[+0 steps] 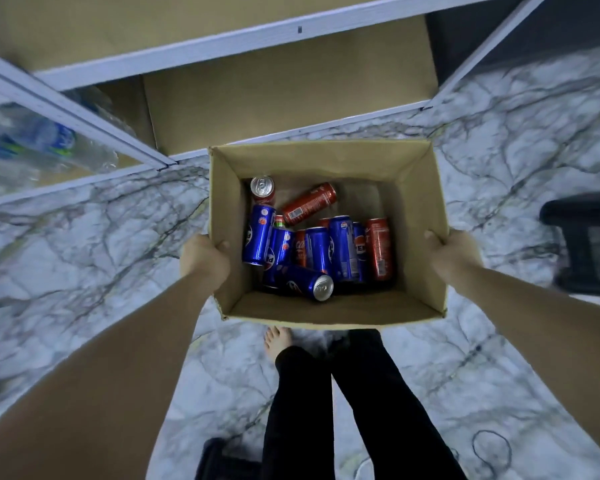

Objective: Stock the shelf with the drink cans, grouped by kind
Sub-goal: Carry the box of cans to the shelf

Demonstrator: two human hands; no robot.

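Both hands — left, right — grip opposite walls of the box, held just before the shelf; inside lie jumbled blue cans and red cans.

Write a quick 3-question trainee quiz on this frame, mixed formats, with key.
1. True or false: both hands, left hand and right hand, grip the cardboard box by its side walls.
2. Multiple choice: the cans in the box are mostly A) standing in neat rows, B) lying jumbled with kinds mixed, C) sorted by colour.
3. Fill in: the shelf bay straight ahead of the box holds ____ cans.

Key: 1 true. 2 B: blue cans and red cans lie mixed. 3 no; it is lined with bare cardboard, while plastic bottles sit in the shelf to the left.
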